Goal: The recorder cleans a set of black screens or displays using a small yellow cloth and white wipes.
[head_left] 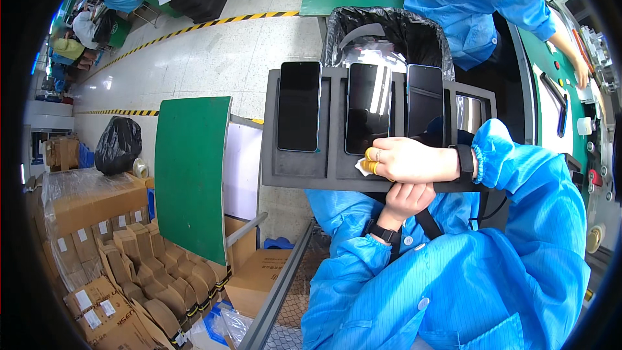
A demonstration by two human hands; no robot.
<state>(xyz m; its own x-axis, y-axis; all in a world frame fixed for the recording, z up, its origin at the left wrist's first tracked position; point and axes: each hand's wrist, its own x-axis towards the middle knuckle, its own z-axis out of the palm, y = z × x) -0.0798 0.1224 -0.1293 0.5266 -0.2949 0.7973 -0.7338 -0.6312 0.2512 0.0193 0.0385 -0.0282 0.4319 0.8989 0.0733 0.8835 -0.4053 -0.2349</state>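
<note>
right hand (414,159) pinching white scrap (363,167), hiding phone (367,107) corner | left hand (409,199) curled at tray (298,181) | bin (333,37) beyond

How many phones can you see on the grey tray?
3 for sure: a left phone, a middle phone partly covered by the right hand, and a third phone beside it. A shiny thing in the grey tray's far-right slot might be another.

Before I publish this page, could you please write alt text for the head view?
A person's right hand, wearing yellow finger covers, holds a small white piece at the near end of a dark-screened smartphone in a dark gray compartment tray. The left hand is at the tray's near edge. Two more smartphones flank the first.
</note>
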